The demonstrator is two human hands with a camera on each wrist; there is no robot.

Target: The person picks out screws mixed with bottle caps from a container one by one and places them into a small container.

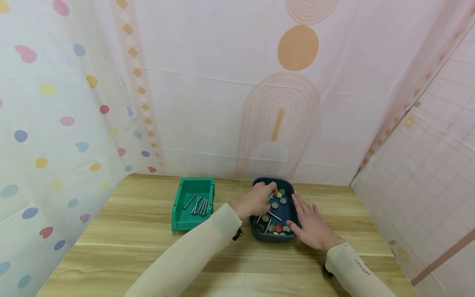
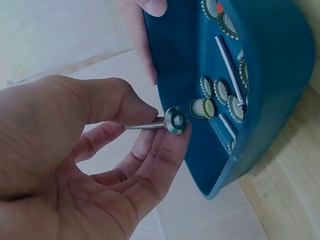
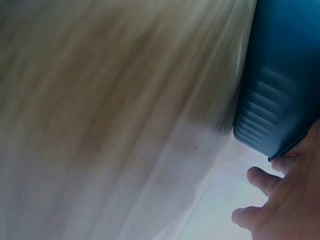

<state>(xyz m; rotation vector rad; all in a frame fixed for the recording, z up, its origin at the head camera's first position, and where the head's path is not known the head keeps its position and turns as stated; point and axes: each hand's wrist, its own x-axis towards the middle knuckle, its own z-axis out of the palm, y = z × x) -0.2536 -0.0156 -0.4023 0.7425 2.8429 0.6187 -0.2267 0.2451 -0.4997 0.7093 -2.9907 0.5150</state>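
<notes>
Blue tray (image 1: 272, 238): right wall blocked by right hand (image 1: 311, 225); interior overhung by left hand (image 1: 254, 201); front freely approached over tabletop (image 1: 271, 268); left gap crossed by sleeve (image 1: 217, 233), bounded by green bin (image 1: 189, 226); rear closed by cloth (image 1: 200, 123).

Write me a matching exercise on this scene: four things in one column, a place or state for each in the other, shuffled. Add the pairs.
Column one
1. Left hand
2. Right hand
3. Green bin
4. Bottle caps

Column two
A. Inside the blue bin
B. Touching the blue bin's rim
C. Pinching a bolt
D. Standing left of the blue bin in the head view

Pairs: 1-C, 2-B, 3-D, 4-A
</notes>
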